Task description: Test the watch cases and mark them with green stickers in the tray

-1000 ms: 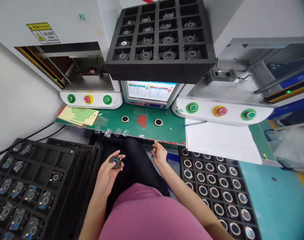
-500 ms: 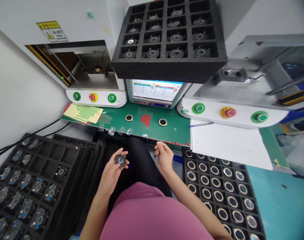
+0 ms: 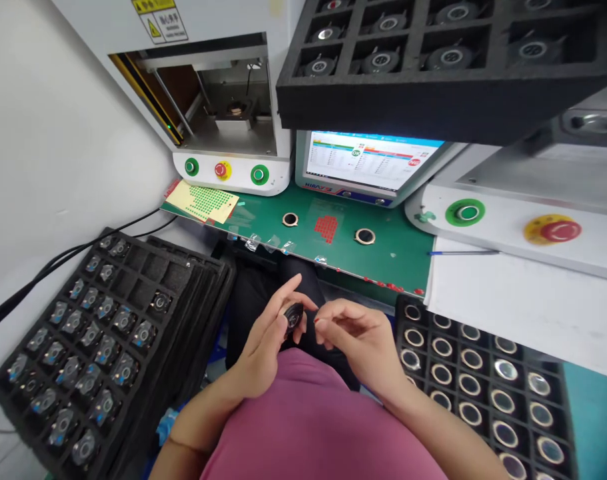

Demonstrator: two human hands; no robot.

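Plainly, in the head view, a slack pinch could let the red dot (image 3: 317, 320) slip from our right hand (image 3: 364, 341), and a loose hold could drop the disc (image 3: 294, 318) from our left hand (image 3: 266, 340). The disc sits tilted, clasped between left thumb and fingers, just beside our right fingertips, pressed together on the dot.

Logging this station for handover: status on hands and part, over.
Left hand holding round black part. Right hand pinching small red piece beside it. No loose object seen between the hands.
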